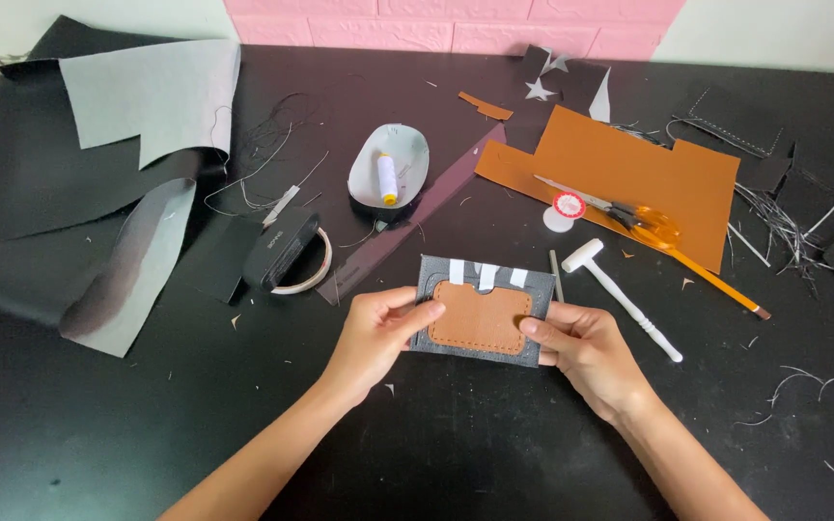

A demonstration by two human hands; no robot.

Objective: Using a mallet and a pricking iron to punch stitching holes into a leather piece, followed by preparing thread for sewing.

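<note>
Pinching stitched tan-and-grey leather card holder (482, 312) between both hands.

A small rectangular grey leather card holder (483, 311) sits just below the middle of the frame, held slightly above the black tabletop and tilted a little clockwise. A tan leather pocket patch with rounded corners (481, 316) covers its front, edged with a line of stitching along the sides and bottom. Three short white tape strips (486, 275) stand along its top edge, side by side.
</note>
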